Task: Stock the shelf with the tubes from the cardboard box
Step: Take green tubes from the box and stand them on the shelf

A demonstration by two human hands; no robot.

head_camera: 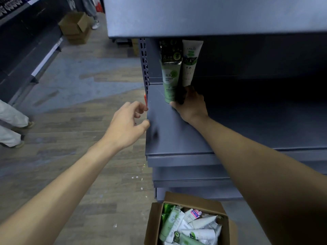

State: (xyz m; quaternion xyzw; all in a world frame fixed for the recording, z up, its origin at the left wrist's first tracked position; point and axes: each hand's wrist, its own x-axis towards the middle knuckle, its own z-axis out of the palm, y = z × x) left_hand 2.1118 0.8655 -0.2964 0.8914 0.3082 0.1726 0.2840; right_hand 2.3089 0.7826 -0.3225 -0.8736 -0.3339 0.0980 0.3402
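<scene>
On the grey metal shelf (247, 124), near its left end, stand a green tube (170, 80), a white tube (190, 62) to its right and a dark-topped tube (170, 51) behind the green one. My right hand (190, 105) grips the bases of the green and white tubes where they stand on the shelf. Just off the shelf's left edge hovers my left hand (126, 124), fingers loosely curled and holding nothing. An open cardboard box (194, 199) with several green and white tubes (194, 227) sits on the floor below the shelves.
Lower shelf boards (185, 174) jut out below. A perforated upright (144, 68) marks the shelf's left end. A person in light trousers (12, 124) walks at the far left. Another open cardboard box (76, 27) sits on the wooden floor in the aisle, beside someone's feet.
</scene>
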